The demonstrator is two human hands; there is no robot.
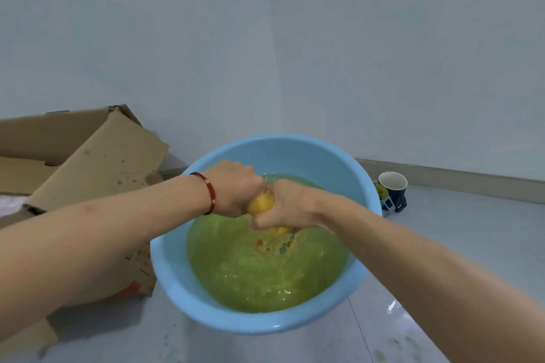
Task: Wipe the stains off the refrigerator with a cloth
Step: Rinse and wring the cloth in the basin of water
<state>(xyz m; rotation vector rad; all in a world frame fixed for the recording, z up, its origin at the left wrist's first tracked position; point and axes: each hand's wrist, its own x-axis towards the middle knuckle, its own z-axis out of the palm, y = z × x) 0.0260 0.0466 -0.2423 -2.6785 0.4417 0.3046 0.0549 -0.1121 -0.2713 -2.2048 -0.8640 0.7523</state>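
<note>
Nearest to me, my two forearms reach in from the left and right over the blue basin [165, 271], which sits on the grey floor [442, 244] and holds cloudy green-tinted water [265, 271].

Above the water, my left hand [233, 188] and right hand [283, 206] meet, fingers of both curled tight around the yellow cloth [262, 201]. The cloth is bunched into a roll between the fists; only a short middle section and a bit below the right hand show. A red bracelet [210, 192] sits on my left wrist.

Assessment: the step in hand is wringing out the cloth before wiping. To do it well, I judge the fists should twist in opposite directions, staying over the basin so runoff falls inside the rim. The cloth should end damp, not dripping.

To the left, an open cardboard box [97, 162] with wet spots stands touching the basin. Farther right, by the skirting, a dark mug [393, 187] stands beside a smaller container. The refrigerator is not in view.
</note>
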